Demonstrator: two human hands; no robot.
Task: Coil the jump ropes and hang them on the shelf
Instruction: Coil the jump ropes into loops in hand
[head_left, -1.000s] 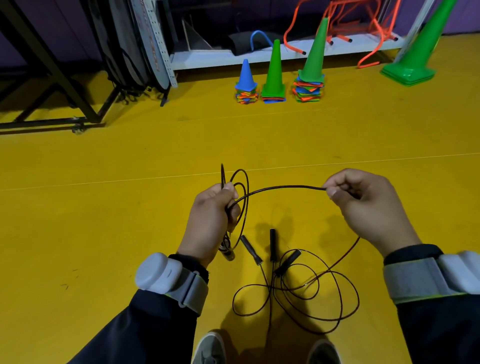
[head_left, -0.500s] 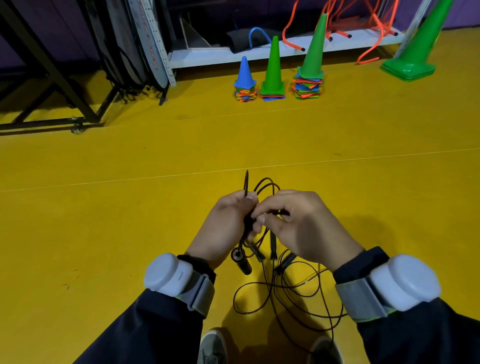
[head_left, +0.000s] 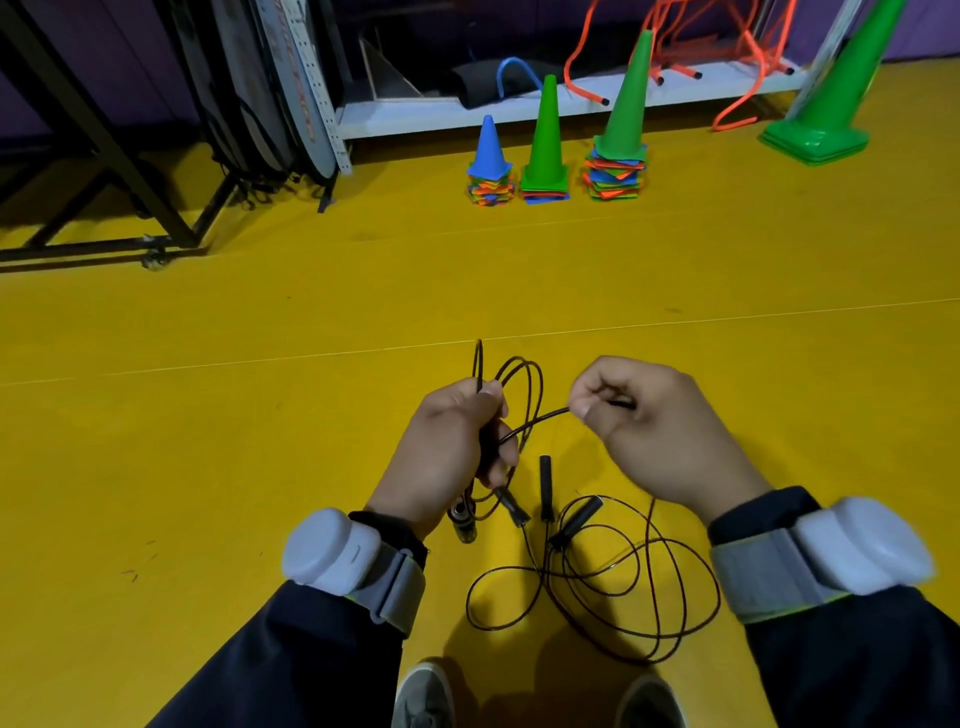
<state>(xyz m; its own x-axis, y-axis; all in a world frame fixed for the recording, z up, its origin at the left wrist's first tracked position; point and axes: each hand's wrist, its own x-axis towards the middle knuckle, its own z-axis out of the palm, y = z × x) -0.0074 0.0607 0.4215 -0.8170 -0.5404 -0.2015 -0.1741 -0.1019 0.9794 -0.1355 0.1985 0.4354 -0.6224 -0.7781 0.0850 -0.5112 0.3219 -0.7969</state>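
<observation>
My left hand (head_left: 447, 457) grips a black jump rope (head_left: 524, 389) by its handle, with several small loops standing up above the fist. My right hand (head_left: 654, 431) pinches the same cord a short way to the right, and the cord runs taut between the two hands. More black rope (head_left: 597, 587) lies tangled on the yellow floor below my hands, with three black handles (head_left: 545, 488) among it. The white shelf (head_left: 571, 106) stands at the far wall, low to the floor.
A blue cone (head_left: 489, 150) and two green cones (head_left: 546, 140) stand on stacked flat markers before the shelf. A big green cone (head_left: 826, 104) is at the far right. Orange hurdles (head_left: 675, 36) rest on the shelf. A black metal frame (head_left: 104, 171) is at left. My shoes (head_left: 426, 696) show at the bottom.
My right hand met the left at the coil half a second ago and has now drawn away to the right along the cord. The left hand stays put with its loops.
</observation>
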